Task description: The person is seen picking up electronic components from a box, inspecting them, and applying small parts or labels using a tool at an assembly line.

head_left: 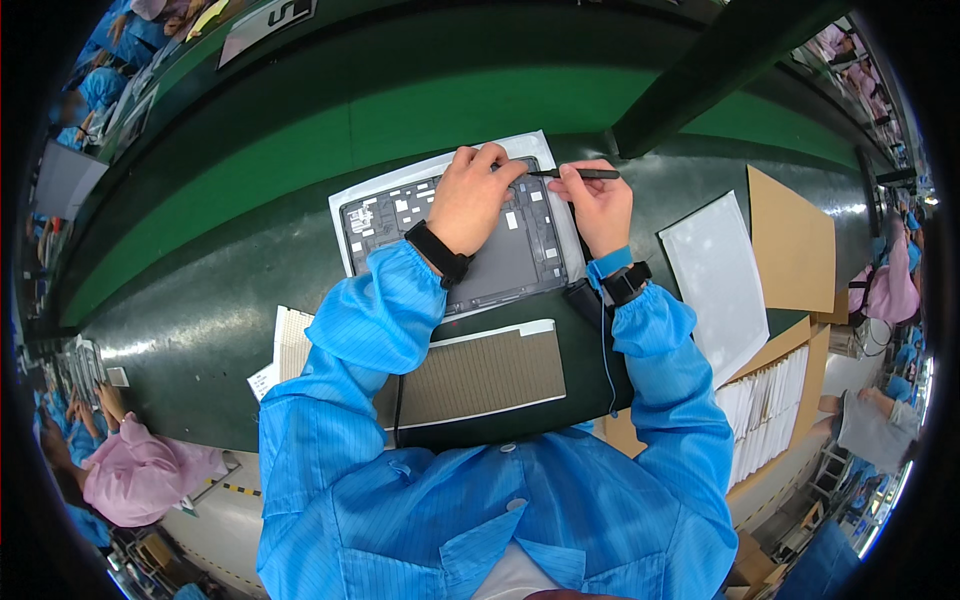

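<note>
A dark grey tablet-like housing (pixel 505 255), with several small white and black patches on its inner face, lies on a white sheet (pixel 345 215) on the bench. My left hand (pixel 468 203) rests over its far edge, fingers curled and thumb toward the upper right corner. What those fingertips pinch, if anything, is hidden. In my right hand (pixel 598 210), thumb and fingers grip a slim black tweezers-like tool (pixel 600 174). Its thin end points left to the same corner, close to my left thumb. A blue wrist strap (pixel 608 264) with a cord circles my right wrist.
Nearer me lies a brown sheet of narrow strips (pixel 490 375); another strip sheet (pixel 292 340) is by my left sleeve. At right are a white pouch (pixel 715 275), cardboard (pixel 792 240) and a carton of white pieces (pixel 765 410). A dark post (pixel 720 75) rises beyond the bench.
</note>
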A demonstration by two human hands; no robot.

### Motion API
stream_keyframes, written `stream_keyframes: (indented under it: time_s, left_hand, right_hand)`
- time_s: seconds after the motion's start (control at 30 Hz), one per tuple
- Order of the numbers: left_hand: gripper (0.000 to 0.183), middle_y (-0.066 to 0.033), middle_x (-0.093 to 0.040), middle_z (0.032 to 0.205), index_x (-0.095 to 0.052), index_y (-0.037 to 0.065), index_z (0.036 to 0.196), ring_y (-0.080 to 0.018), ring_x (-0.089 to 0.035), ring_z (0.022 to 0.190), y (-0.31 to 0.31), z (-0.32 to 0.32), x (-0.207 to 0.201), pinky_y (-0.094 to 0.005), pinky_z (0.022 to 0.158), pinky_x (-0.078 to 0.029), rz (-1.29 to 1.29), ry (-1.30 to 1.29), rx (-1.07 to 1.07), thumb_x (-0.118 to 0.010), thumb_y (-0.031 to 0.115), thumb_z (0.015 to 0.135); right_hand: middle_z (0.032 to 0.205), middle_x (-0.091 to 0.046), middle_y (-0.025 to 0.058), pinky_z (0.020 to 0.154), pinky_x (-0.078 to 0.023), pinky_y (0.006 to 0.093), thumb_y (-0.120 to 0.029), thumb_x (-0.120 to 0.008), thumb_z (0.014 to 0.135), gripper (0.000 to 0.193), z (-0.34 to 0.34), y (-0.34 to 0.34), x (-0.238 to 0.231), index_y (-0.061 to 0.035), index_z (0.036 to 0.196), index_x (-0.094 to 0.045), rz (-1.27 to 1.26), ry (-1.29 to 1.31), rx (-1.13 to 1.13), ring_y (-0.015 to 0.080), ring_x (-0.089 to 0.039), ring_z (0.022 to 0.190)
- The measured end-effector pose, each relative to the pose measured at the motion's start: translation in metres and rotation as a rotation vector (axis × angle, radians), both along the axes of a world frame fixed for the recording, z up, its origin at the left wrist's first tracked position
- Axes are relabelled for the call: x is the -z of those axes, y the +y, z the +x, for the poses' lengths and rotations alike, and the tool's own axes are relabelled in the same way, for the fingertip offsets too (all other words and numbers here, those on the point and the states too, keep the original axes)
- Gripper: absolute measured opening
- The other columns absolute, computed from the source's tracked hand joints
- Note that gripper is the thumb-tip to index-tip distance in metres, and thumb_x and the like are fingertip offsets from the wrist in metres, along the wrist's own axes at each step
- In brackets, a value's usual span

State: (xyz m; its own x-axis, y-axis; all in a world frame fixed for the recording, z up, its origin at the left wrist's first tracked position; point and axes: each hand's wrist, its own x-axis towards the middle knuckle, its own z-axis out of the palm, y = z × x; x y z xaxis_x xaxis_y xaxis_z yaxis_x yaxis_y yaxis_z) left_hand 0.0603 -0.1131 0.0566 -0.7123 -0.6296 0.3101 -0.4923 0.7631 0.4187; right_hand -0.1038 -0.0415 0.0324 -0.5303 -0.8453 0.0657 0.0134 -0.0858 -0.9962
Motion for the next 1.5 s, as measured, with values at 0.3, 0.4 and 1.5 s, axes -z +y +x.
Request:
stream_keyframes:
  time_s: [0.3,0.4,1.5]
  left_hand:
    - [0.033,-0.0070,-0.050,0.104,-0.062,0.013,0.103,-0.0281,-0.049,0.096,0.003,-0.006,0.005,-0.0351,0.082,-0.046,-0.126,-0.086,-0.014,-0.060,0.006,0.071]
    - [0.033,-0.0079,-0.049,0.103,-0.063,0.011,0.102,-0.0273,-0.049,0.095,0.009,-0.009,0.010,-0.0340,0.078,-0.048,-0.205,-0.143,-0.039,-0.057,0.008,0.070]
    - [0.009,-0.0092,-0.060,0.076,-0.065,0.002,0.083,-0.0215,-0.058,0.067,0.175,0.256,-0.025,-0.0287,0.060,-0.046,0.237,0.158,-0.639,-0.063,0.002,0.074]
  right_hand:
    - [0.079,-0.064,0.0097,0.063,-0.051,0.0230,-0.004,-0.062,0.082,0.011,0.003,-0.001,-0.004,0.0049,0.086,-0.058,-0.024,0.097,0.003,0.0158,-0.065,0.074]
    - [0.079,-0.064,0.0093,0.062,-0.051,0.0228,-0.004,-0.061,0.082,0.010,0.006,0.000,-0.006,0.0039,0.087,-0.058,0.002,0.164,0.002,0.0161,-0.066,0.074]
    - [0.088,-0.061,0.0112,0.071,-0.053,0.0262,-0.008,-0.056,0.087,0.016,0.042,0.099,-0.046,0.0032,0.098,-0.056,0.138,0.026,-0.241,0.0193,-0.064,0.079]
